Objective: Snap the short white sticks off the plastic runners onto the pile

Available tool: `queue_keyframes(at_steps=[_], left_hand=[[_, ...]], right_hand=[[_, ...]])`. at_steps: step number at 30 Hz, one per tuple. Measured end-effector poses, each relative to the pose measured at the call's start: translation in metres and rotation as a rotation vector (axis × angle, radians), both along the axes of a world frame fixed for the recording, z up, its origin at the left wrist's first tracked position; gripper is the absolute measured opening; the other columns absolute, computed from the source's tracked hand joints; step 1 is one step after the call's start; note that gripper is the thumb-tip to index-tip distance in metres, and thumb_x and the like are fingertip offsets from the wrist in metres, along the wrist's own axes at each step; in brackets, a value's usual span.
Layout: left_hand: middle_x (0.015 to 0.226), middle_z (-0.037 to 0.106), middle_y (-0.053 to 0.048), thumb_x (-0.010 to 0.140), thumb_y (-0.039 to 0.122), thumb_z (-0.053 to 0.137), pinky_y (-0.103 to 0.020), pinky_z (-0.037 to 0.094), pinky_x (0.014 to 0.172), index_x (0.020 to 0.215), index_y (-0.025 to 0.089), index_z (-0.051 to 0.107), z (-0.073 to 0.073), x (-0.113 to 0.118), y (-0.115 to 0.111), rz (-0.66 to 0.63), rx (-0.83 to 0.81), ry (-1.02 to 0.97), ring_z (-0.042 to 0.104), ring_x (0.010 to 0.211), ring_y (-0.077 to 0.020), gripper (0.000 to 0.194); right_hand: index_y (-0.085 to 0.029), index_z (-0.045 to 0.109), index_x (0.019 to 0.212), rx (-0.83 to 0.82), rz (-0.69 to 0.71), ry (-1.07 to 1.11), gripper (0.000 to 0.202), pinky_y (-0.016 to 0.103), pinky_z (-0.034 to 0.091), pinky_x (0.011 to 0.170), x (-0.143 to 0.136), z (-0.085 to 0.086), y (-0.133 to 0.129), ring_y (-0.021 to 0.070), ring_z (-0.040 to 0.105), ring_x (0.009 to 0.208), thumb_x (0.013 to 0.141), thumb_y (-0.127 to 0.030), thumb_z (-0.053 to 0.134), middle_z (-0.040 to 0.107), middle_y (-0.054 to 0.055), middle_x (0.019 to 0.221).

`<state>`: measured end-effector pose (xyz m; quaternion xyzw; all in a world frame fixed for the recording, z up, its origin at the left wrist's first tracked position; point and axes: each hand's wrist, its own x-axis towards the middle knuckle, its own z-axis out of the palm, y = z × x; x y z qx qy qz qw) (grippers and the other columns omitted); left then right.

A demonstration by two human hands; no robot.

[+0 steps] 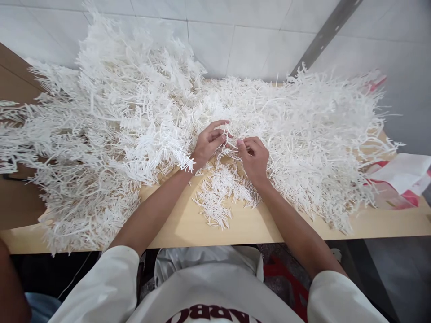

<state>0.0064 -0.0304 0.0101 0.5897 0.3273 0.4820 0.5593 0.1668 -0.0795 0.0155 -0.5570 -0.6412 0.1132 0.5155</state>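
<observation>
Both my hands meet over the middle of the table, holding a thin white branched plastic piece (227, 131) between them. My left hand (209, 142) pinches one side of it, its index finger stretched out above. On the other side, my right hand (253, 157) grips a stem between thumb and curled fingers. Just below the hands lies a small heap of short white sticks (222, 193). Tall tangled white branched pieces (134, 103) pile up to the left, and a further mass of them (310, 134) spreads to the right.
The light wooden table (182, 224) stands against a tiled wall (215, 40). A pink-and-white plastic bag (397, 179) lies at the right end. Brown cardboard (20, 197) is at the left. Another person's arm (11, 278) shows at the lower left.
</observation>
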Motion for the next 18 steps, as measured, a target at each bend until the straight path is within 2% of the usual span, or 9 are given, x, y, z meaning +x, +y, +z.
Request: queue_keyframes(at_steps=[4, 7, 9, 11, 14, 16, 18], left_hand=[[0.102, 0.071, -0.004, 0.086, 0.034, 0.062, -0.029, 0.054, 0.077, 0.137, 0.029, 0.04, 0.0025, 0.0008, -0.0012, 0.01, -0.003, 0.006, 0.067, 0.073, -0.0106, 0.056], [0.102, 0.072, -0.006, 0.087, 0.039, 0.063, -0.029, 0.054, 0.075, 0.133, 0.026, 0.043, 0.0034, 0.002, -0.0003, 0.021, -0.015, 0.017, 0.067, 0.072, -0.0105, 0.051], [0.097, 0.072, -0.005, 0.086, 0.041, 0.064, -0.027, 0.054, 0.073, 0.126, 0.024, 0.047, 0.0033, 0.0029, 0.0005, 0.028, -0.017, 0.019, 0.066, 0.07, -0.0096, 0.047], [0.091, 0.072, -0.003, 0.084, 0.042, 0.066, -0.024, 0.052, 0.07, 0.122, 0.023, 0.049, 0.0026, 0.0035, 0.0013, 0.032, -0.014, 0.028, 0.064, 0.068, -0.0086, 0.046], [0.083, 0.069, 0.001, 0.082, 0.044, 0.068, -0.021, 0.047, 0.06, 0.119, 0.023, 0.051, 0.0005, 0.0032, 0.002, 0.051, 0.006, 0.07, 0.06, 0.063, -0.0069, 0.046], [0.083, 0.068, 0.001, 0.081, 0.045, 0.069, -0.02, 0.042, 0.055, 0.119, 0.024, 0.052, -0.0007, 0.0027, 0.0019, 0.071, 0.025, 0.099, 0.056, 0.058, -0.0054, 0.046], [0.085, 0.068, 0.0, 0.08, 0.046, 0.07, -0.02, 0.041, 0.054, 0.12, 0.024, 0.053, -0.0006, 0.0022, 0.0011, 0.072, 0.034, 0.117, 0.054, 0.057, -0.0048, 0.048]], right_hand=[[-0.023, 0.055, 0.087, -0.066, -0.018, 0.094, 0.025, 0.022, 0.049, 0.052, 0.0018, -0.0071, 0.0027, 0.0082, 0.057, 0.057, 0.09, -0.047, 0.057, 0.06, -0.003, 0.073], [-0.027, 0.051, 0.111, -0.104, 0.074, 0.157, 0.023, 0.023, 0.053, 0.053, 0.0035, -0.0102, 0.0037, 0.0086, 0.06, 0.059, 0.097, -0.044, 0.045, 0.066, 0.001, 0.089], [-0.028, 0.05, 0.12, -0.123, 0.134, 0.148, 0.026, 0.025, 0.056, 0.057, 0.0046, -0.0107, 0.0038, 0.0097, 0.061, 0.064, 0.099, -0.038, 0.04, 0.067, 0.003, 0.1], [-0.029, 0.054, 0.119, -0.13, 0.152, 0.121, 0.027, 0.028, 0.057, 0.06, 0.0054, -0.0104, 0.0033, 0.0113, 0.063, 0.071, 0.099, -0.032, 0.036, 0.066, 0.004, 0.106], [-0.026, 0.063, 0.105, -0.102, 0.137, 0.065, 0.028, 0.03, 0.057, 0.065, 0.0057, -0.0093, 0.002, 0.0141, 0.064, 0.083, 0.097, -0.024, 0.036, 0.065, 0.005, 0.109], [-0.025, 0.065, 0.097, -0.088, 0.132, 0.036, 0.027, 0.031, 0.056, 0.067, 0.0052, -0.0082, 0.001, 0.0147, 0.064, 0.084, 0.097, -0.025, 0.039, 0.065, 0.004, 0.106], [-0.024, 0.065, 0.099, -0.107, 0.113, 0.04, 0.023, 0.03, 0.055, 0.065, 0.0043, -0.0067, 0.0002, 0.0142, 0.063, 0.079, 0.097, -0.033, 0.043, 0.067, 0.004, 0.1]])
